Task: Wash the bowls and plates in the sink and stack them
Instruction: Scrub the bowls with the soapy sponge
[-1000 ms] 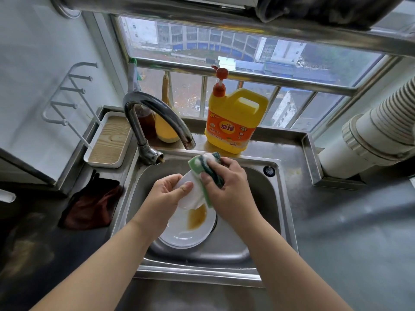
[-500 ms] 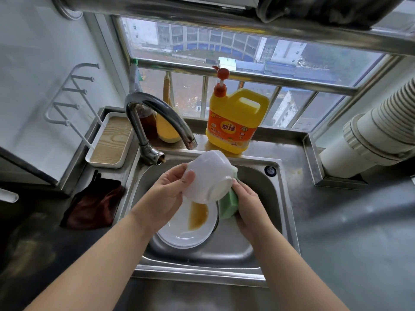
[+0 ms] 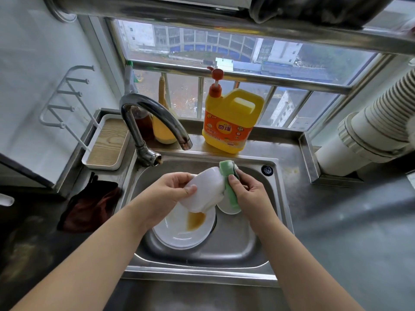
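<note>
Partly hidden plate (image 3: 179,234) under bowl (image 3: 203,191)

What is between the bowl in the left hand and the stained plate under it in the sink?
Nothing: in the head view the white bowl, gripped by the left hand, hangs directly over the stained plate, with only air between.

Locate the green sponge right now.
In the head view, the sponge is in the right hand, pressed against the right side of the white bowl that the left hand holds over the sink.
</note>
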Available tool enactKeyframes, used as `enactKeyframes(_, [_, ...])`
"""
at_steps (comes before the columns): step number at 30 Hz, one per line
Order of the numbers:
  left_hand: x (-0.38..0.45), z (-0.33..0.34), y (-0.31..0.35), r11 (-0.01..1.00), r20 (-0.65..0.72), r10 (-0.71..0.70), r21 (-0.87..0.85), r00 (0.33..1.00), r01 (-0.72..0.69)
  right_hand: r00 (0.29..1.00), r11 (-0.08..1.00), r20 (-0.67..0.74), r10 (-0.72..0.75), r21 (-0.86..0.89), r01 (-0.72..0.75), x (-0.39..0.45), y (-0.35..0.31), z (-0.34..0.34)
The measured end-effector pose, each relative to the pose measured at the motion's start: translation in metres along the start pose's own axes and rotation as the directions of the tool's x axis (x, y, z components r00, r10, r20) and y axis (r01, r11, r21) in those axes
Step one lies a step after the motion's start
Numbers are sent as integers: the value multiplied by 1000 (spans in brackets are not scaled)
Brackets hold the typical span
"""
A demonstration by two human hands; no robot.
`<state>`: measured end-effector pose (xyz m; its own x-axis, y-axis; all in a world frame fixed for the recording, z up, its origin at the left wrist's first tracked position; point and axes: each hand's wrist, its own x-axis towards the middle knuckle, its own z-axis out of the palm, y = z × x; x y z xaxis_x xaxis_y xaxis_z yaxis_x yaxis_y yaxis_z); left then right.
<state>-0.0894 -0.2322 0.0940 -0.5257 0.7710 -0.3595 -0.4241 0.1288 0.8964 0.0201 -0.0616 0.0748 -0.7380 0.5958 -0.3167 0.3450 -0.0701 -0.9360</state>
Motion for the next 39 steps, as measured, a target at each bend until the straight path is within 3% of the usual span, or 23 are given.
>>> enactKeyframes(4, [3,7,-9,1000,-81,-9,7,997,10,976,927,22,-218,-308,214,-11,-8,7])
enactKeyframes(8, [4,25,-16,996,-240,85,26,967,-81,908,724,183,-376,-554,411,-31,-19,29])
enactKeyframes(11, [-2,24,-18,990,-266,128,-30,955,-141,932,780,122,-340,-518,353,-17,-23,26])
enactKeyframes(14, [-5,18,-20,976,-256,154,-113,954,-187,991,928,46,-128,-347,136,4,-25,12])
enactKeyframes(16, [-6,16,-21,967,-243,147,-168,959,-191,997,955,70,-36,-292,55,7,-22,9])
enactKeyframes(18, [-6,14,-23,972,-254,133,-157,958,-177,996,941,44,-73,-329,84,3,-19,12])
enactKeyframes(20, [-6,15,-25,983,-269,120,-103,955,-153,979,888,39,-201,-415,198,-6,-18,18])
enactKeyframes(23, [-6,17,-27,988,-275,107,-74,955,-132,936,770,165,-312,-532,351,-21,-22,32])
enactKeyframes(25, [-7,16,-24,980,-254,117,-125,960,-152,925,745,188,-330,-549,378,-21,-25,37])
enactKeyframes(27, [-9,13,-22,971,-235,131,-165,963,-173,948,819,112,-299,-480,315,-12,-24,33])
enactKeyframes(29, [-8,9,-21,946,-243,136,-258,960,-199,987,908,26,-159,-388,156,1,-22,25])
enactKeyframes(32, [-6,8,-16,910,-260,132,-350,956,-221,999,963,10,39,-265,-35,4,-14,16])
enactKeyframes(34, [-5,7,-13,911,-248,141,-347,958,-224,1000,972,-3,1,-233,-1,-3,-13,16])
enactKeyframes(39, [-7,8,-19,928,-155,128,-329,980,-174,947,885,72,-312,-341,317,-17,-32,27])
